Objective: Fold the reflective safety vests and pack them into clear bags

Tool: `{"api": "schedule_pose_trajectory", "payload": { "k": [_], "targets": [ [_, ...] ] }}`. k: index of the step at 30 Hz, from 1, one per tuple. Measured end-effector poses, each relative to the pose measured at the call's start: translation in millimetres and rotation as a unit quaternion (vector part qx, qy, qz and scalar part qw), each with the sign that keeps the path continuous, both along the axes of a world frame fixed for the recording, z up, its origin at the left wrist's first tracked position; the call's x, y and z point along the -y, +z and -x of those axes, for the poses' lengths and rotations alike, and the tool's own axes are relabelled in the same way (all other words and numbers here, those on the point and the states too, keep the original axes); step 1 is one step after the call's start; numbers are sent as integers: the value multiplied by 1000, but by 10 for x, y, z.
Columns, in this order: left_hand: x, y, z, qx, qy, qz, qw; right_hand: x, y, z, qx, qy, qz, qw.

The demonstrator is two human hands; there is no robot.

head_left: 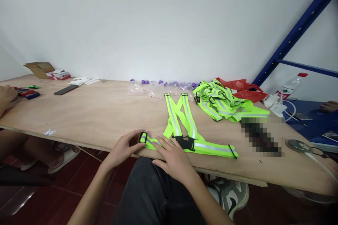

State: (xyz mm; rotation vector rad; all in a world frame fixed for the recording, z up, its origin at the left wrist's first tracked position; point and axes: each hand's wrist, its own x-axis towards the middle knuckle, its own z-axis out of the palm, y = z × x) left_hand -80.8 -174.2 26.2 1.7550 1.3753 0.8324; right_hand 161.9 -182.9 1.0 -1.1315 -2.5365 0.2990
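A neon-yellow reflective vest (186, 116) made of straps with silver stripes lies spread on the table in front of me, its upper straps crossed. My left hand (126, 147) holds the left end of its waist strap, with thumb and index finger at the black slider buckle (143, 137). Flat across the same strap rests my right hand (173, 156), fingers stretched out. Just right of those fingertips is the black clip buckle (185, 142) at the vest's middle. Another black slider (233, 151) sits at the strap's right end.
Behind on the right is a heap of similar yellow straps (221, 100) beside a red bag (244, 89). Clear bags with purple pieces (158, 89) line the wall. A blurred dark object (261, 137) lies right. Another person's hand (7, 95) is far left.
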Motion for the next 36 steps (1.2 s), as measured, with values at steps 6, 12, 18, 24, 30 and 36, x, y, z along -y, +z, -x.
{"api": "schedule_pose_trajectory", "payload": {
  "k": [6,12,18,24,30,36],
  "targets": [
    [65,-163,-240,131,65,29,989,1,3,10,0,0,10,1000],
    [-27,-115,-371,137,49,-4,989,-10,-8,-1,15,3,15,1000],
    [-56,-131,-449,169,38,-22,985,-16,4,-8,8,5,21,1000],
    [-57,-180,-392,173,66,-18,983,46,-27,-5,-38,-28,-51,998],
    [-61,-193,-352,141,89,-56,984,224,-159,-56,-69,-143,-148,976],
    [-159,-194,-577,192,96,-99,972,270,-198,-89,-43,-147,-111,982]
  ]
}}
